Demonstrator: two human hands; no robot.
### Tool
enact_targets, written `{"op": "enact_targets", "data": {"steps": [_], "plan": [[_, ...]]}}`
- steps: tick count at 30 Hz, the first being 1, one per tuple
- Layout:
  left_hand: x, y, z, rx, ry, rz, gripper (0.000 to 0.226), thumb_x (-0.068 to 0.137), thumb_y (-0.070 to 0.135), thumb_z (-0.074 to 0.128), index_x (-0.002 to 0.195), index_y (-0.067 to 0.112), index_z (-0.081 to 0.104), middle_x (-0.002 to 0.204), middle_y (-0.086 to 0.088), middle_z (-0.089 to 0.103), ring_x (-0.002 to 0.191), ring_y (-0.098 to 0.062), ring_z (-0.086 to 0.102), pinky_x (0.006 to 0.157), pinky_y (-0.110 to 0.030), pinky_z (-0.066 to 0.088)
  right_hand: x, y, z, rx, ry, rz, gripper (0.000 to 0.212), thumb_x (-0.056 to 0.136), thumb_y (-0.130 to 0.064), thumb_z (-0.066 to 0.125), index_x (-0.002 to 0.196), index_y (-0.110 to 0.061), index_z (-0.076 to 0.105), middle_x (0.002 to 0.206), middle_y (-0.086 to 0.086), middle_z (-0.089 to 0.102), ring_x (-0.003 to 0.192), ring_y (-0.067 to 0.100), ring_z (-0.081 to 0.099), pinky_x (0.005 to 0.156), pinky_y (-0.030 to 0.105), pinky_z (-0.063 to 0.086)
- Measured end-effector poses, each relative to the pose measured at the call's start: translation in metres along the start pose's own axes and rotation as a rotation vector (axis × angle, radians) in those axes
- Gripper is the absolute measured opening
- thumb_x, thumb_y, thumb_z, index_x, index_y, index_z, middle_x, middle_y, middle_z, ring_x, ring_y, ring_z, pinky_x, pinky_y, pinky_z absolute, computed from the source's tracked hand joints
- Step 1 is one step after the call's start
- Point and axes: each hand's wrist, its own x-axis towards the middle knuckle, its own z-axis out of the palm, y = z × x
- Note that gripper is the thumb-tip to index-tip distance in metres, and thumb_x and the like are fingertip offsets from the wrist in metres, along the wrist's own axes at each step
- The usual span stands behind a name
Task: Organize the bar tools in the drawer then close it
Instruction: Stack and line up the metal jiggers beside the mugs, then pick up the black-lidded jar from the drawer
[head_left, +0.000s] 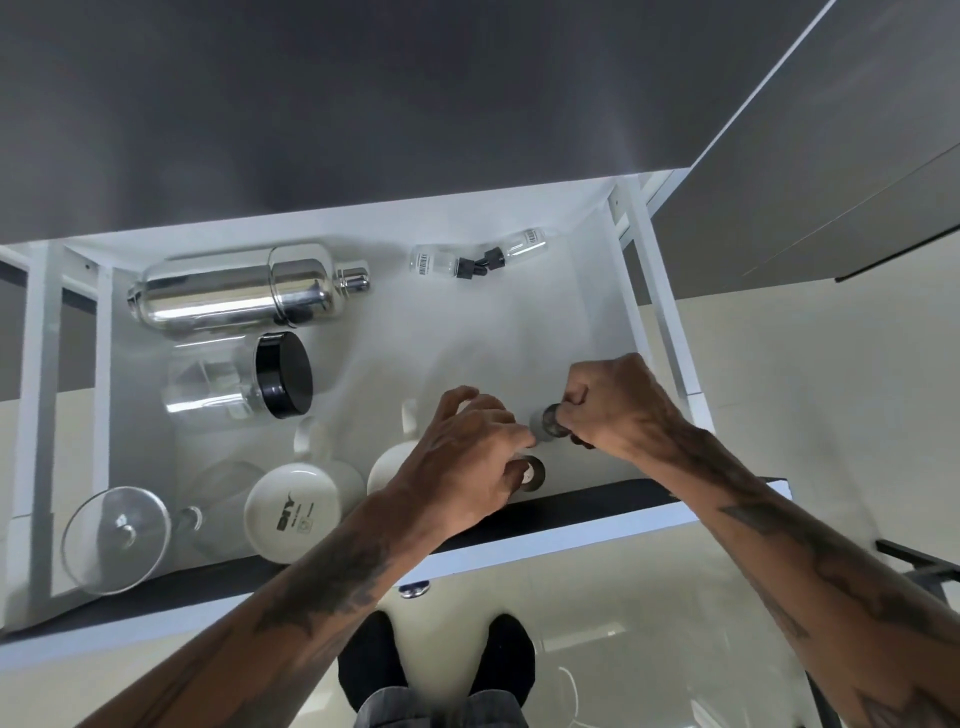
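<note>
The white drawer (524, 332) stands pulled out below me. A steel cocktail shaker (244, 293) lies on its side at the back left. Below it lies a clear jar with a black lid (283, 375). Two small clear bottles (478, 257) with black pourers lie at the back right. A white mug (293, 512) and a second white mug (387, 467) lie near the front, with a wine glass (117, 538) at the front left. My right hand (618, 405) grips a small dark metal stopper (550, 420). My left hand (462, 457) touches its pale tip with its fingertips, above a dark ring (535, 474).
The drawer's dark front panel (571, 512) with a metal knob (414, 590) runs under my forearms. Grey cabinet fronts rise behind and at the right. My feet (436, 654) stand on the pale glossy floor below the drawer.
</note>
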Motion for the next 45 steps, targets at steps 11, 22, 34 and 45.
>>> {"op": "enact_targets", "data": {"steps": [11, 22, 34, 45], "plan": [[-0.04, -0.032, -0.04, -0.052, 0.281, -0.102, 0.016, 0.081, 0.011, 0.074, 0.098, 0.013, 0.076, 0.093, 0.0, 0.074, 0.094, -0.02, 0.065, 0.083, -0.04, 0.055, 0.012, -0.02, 0.0, 0.043, -0.104, -0.038, 0.024, 0.089, -0.029, 0.067, 0.109, -0.016, 0.069, 0.104, 0.004, 0.074, 0.084, 0.017, 0.071, 0.079, 0.032, 0.06], [0.113, -0.112, -0.047, 0.455, 0.028, -0.15, 0.033, 0.088, 0.003, 0.057, 0.121, 0.006, 0.06, 0.12, -0.014, 0.057, 0.11, -0.031, 0.053, 0.072, -0.038, 0.043, 0.157, -0.035, 0.005, -0.529, 0.243, -0.356, 0.039, 0.087, -0.002, 0.055, 0.126, -0.008, 0.056, 0.128, 0.017, 0.048, 0.115, 0.036, 0.047, 0.086, 0.044, 0.049], [0.042, -0.065, -0.041, -0.386, 0.02, -0.244, 0.027, 0.081, 0.018, 0.077, 0.107, 0.019, 0.07, 0.106, 0.0, 0.074, 0.102, -0.01, 0.067, 0.092, -0.027, 0.055, 0.036, 0.005, 0.018, 0.464, -0.036, -0.296, 0.031, 0.079, -0.016, 0.08, 0.107, -0.025, 0.07, 0.096, -0.018, 0.07, 0.091, -0.009, 0.068, 0.083, 0.008, 0.053], [0.029, -0.067, -0.038, -0.221, -0.323, -0.277, 0.033, 0.079, 0.022, 0.08, 0.107, 0.031, 0.067, 0.119, 0.007, 0.072, 0.11, -0.01, 0.066, 0.093, -0.035, 0.053, 0.047, 0.006, 0.03, 0.162, -0.202, -0.605, 0.03, 0.08, -0.003, 0.076, 0.107, -0.014, 0.07, 0.097, -0.004, 0.07, 0.089, 0.009, 0.071, 0.085, 0.026, 0.059]]}}
